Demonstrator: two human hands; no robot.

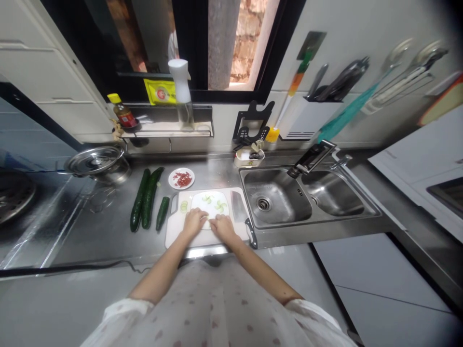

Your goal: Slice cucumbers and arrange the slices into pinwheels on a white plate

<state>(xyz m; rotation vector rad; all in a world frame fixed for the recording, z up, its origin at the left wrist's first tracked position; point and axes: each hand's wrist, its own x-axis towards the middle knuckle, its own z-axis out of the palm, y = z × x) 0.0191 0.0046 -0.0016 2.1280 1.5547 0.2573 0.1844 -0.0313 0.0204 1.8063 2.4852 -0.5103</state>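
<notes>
My left hand (196, 221) and right hand (222, 227) nearly meet, curled, over the near side of a white plate (198, 206) bearing pale green slices (220, 206), whether gripping one I cannot tell.

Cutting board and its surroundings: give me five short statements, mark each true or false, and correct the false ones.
1. The left hand and right hand both reach the white plate. True.
2. The knife lies left of the white plate. False: it lies at the right side of the cutting board.
3. Two long cucumbers and a shorter one lie left of the cutting board. True.
4. The dish of red pieces stands in the sink. False: it is on the counter, behind the cutting board.
5. Pale green slices lie on the cutting board, beside the white plate. True.
</notes>
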